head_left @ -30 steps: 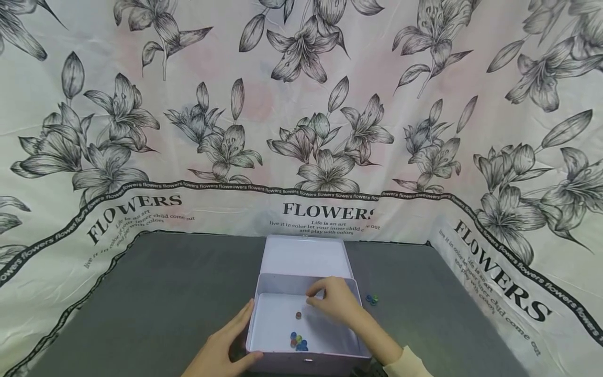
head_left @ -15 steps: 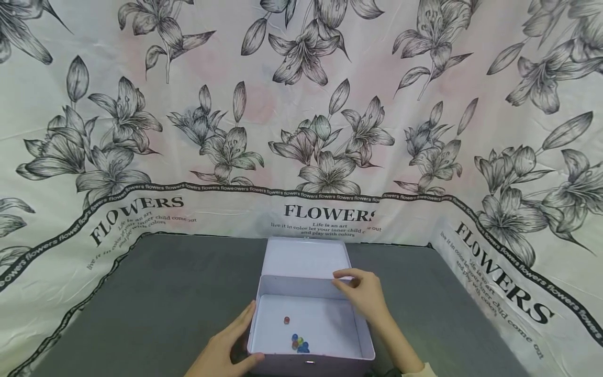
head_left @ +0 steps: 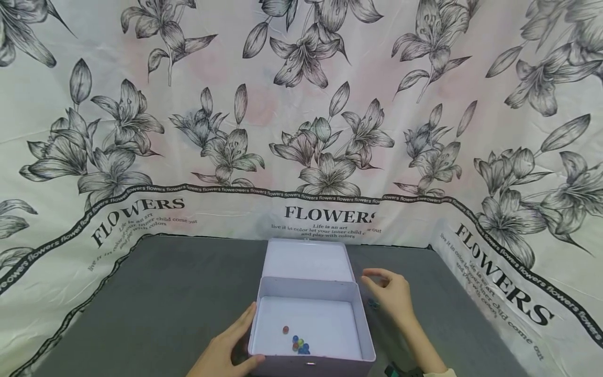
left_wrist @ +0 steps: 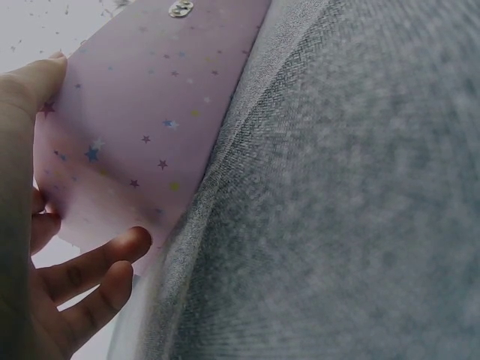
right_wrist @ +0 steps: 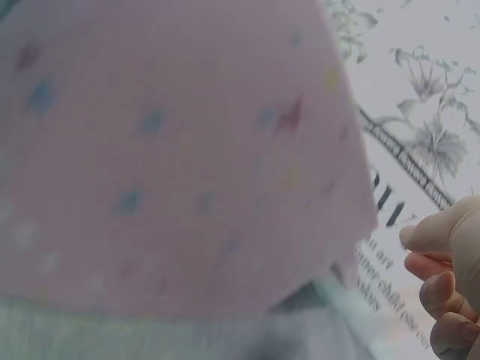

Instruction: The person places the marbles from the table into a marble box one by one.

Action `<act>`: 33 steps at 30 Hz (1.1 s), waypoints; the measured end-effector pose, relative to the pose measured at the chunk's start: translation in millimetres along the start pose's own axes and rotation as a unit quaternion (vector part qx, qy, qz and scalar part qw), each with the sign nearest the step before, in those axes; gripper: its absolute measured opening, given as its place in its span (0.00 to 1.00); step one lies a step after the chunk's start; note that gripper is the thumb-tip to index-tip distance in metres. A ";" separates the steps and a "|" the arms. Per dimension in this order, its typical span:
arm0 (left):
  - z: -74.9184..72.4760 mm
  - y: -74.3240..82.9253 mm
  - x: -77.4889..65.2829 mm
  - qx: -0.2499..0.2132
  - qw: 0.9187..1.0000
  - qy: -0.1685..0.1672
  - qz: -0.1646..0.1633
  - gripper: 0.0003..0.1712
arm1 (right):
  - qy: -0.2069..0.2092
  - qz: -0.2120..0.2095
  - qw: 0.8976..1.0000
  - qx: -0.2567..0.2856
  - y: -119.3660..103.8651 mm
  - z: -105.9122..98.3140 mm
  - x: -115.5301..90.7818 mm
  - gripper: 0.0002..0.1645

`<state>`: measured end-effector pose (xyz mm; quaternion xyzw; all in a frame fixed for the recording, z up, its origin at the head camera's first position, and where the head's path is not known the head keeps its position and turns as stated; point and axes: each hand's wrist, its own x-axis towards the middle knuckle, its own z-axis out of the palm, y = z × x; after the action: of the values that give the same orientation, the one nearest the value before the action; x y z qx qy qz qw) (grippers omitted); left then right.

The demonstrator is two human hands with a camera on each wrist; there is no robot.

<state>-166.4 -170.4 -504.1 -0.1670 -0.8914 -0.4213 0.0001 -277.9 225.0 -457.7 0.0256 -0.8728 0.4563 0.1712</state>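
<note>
The left hand (head_left: pixel 226 343), low and left of centre in the frame, lies with thumb and fingers spread apart around the near left corner of the box (head_left: pixel 311 367), touching it. The right hand (head_left: pixel 392 296), right of centre, hovers beside the box's right wall, thumb and forefinger bent towards each other with tips slightly apart. Just below it, on the table, sit some dark beads (head_left: pixel 373 303), partly hidden. The box stands open at lower centre, its lid (head_left: pixel 306 260) lying back towards the far edge; inside, a red bead (head_left: pixel 285 330) lies apart from a small cluster (head_left: pixel 300 345) of blue, yellow-green and red ones near the front wall. Outside, the box is pink with scattered stars. The table (head_left: pixel 188 293) spreads dark grey across the lower frame; the left wrist view shows a woven surface. Pale cloth (head_left: pixel 254 157) with black line-drawn lilies and pink tints fills the upper frame and both sides, a black lettered band (head_left: pixel 320 198) and "FLOWERS" running above the table's edge.
</note>
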 end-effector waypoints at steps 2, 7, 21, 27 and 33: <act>0.0 -0.2 0.2 -0.001 1.000 -0.001 0.000 0.60 | 0.001 0.005 1.000 -0.014 8.9 -1.2 -0.8 0.11; 0.2 -1.6 1.1 0.007 1.000 0.010 0.014 0.61 | -0.006 0.009 0.999 -0.046 27.9 -2.6 -2.0 0.12; -1.9 0.5 -1.3 -0.017 1.000 -0.007 0.005 0.60 | -0.021 0.011 0.996 -0.087 60.0 5.7 -9.8 0.11; -0.4 -0.9 -1.6 -0.012 1.000 -0.001 0.014 0.60 | -0.017 0.000 0.996 -0.087 68.2 7.7 -11.5 0.10; 0.0 -1.0 -0.9 -0.006 1.000 0.001 0.013 0.60 | 0.001 -0.035 0.995 -0.095 73.2 8.4 -11.8 0.10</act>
<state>-165.9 -171.2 -504.9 -0.1779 -0.8866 -0.4268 0.0055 -283.8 259.5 -523.6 0.0391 -0.9107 0.3650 0.1891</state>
